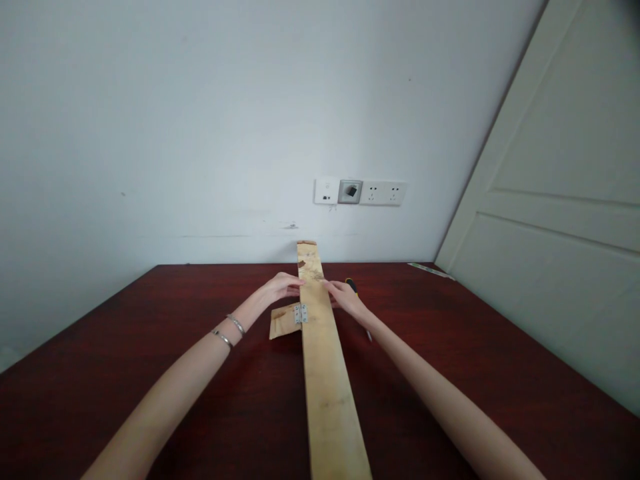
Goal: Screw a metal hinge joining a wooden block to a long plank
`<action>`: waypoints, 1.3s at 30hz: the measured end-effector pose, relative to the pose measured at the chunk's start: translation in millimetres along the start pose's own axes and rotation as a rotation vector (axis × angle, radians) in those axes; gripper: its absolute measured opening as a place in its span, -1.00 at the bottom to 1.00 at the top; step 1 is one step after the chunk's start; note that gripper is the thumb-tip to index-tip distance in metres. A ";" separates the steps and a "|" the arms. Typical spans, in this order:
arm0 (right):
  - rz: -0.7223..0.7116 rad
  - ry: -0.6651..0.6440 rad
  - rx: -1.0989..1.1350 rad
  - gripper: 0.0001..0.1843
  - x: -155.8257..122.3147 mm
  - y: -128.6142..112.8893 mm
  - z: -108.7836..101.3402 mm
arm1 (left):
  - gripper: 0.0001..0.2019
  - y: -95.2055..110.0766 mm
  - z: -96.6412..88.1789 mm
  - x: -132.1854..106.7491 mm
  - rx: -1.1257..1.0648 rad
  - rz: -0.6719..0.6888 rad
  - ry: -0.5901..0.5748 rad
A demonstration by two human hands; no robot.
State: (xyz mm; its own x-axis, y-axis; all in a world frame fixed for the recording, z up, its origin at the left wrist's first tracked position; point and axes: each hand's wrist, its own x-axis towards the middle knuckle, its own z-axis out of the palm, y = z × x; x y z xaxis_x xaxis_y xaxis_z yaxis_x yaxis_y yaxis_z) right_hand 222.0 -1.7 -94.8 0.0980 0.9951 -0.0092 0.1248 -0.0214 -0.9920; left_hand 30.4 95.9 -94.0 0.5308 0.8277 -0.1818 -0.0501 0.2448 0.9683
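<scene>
A long pale pine board lies lengthwise on the table, running from near the wall toward me. My left hand and my right hand meet it from opposite sides, their fingertips on its edges. Just below my left hand, a small steel hinge sits against the board's left edge, fixed to a short wood offcut. Under my right hand lies a screwdriver with a yellow and black handle, its thin shaft pointing toward me.
A dark red wooden table ends at a white wall with a row of power sockets. A white panelled door stands at the right. A thin pale strip lies at the table's far right corner.
</scene>
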 end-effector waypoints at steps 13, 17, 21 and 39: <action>-0.187 0.173 -1.022 0.04 -183.2 6.9 73.7 | -0.87 12.3 -5.0 0.1 0.049 -0.041 0.000; -0.142 0.210 -0.971 -0.18 -184.8 1.4 72.4 | -0.90 23.7 -0.1 -12.6 0.072 -0.031 -0.025; -0.213 0.291 -0.879 -0.36 -193.0 -1.8 53.3 | -0.90 38.0 14.6 -21.9 0.070 -0.014 -0.043; -0.193 0.599 -0.958 -0.47 -240.1 25.2 -141.4 | -0.95 -10.4 255.0 63.1 -0.177 0.118 -0.100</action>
State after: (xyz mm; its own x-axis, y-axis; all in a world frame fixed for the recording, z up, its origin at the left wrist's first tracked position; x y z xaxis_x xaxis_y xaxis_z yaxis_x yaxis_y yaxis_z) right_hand 341.1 -254.7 -99.8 0.4173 0.7899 0.4493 0.8647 -0.1930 -0.4638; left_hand 280.1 16.8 -71.8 0.5935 0.8037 -0.0423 -0.2601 0.2413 0.9349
